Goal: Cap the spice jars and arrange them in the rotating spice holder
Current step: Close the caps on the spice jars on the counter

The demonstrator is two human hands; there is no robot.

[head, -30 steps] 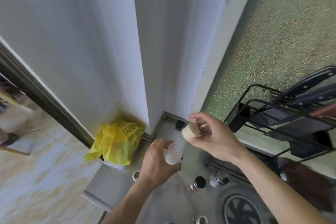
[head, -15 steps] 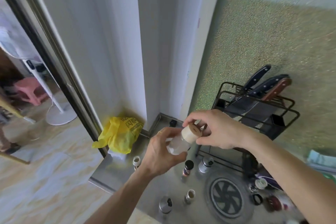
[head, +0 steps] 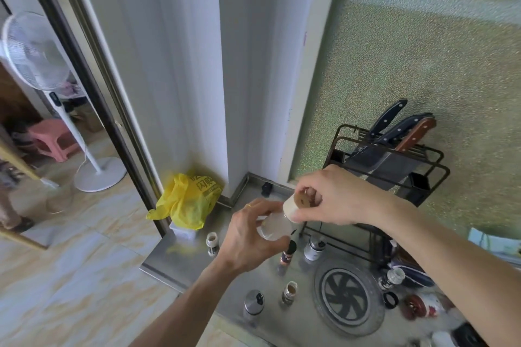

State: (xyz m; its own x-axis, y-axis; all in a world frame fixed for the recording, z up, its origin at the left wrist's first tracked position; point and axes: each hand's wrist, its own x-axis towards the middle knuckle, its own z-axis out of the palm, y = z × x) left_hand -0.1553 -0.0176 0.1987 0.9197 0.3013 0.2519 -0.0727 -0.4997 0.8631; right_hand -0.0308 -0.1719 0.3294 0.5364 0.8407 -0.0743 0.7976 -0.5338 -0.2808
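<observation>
My left hand (head: 248, 236) grips a clear glass spice jar (head: 275, 227), tilted, above the steel counter (head: 180, 259). My right hand (head: 335, 200) holds a pale wooden cap (head: 294, 205) on the jar's mouth, fingers curled round it. Below stand several small jars: a white-topped one (head: 212, 242), a dark-capped one (head: 287, 255), a silver-topped one (head: 313, 248), an open brown-filled one (head: 289, 291) and a metal-lidded one (head: 253, 301). The round rotating holder base (head: 349, 298) lies flat on the counter to the right.
A black wire knife rack (head: 394, 160) with several knives stands behind my right hand. A yellow plastic bag (head: 189, 200) sits at the counter's back left corner. More jars and lids (head: 408, 298) crowd the right side. A floor fan (head: 36, 59) stands beyond the doorway.
The wooden cap, held apart from the jar a second ago, now sits on the jar's mouth. The view has tilted down and back, showing more of the counter.
</observation>
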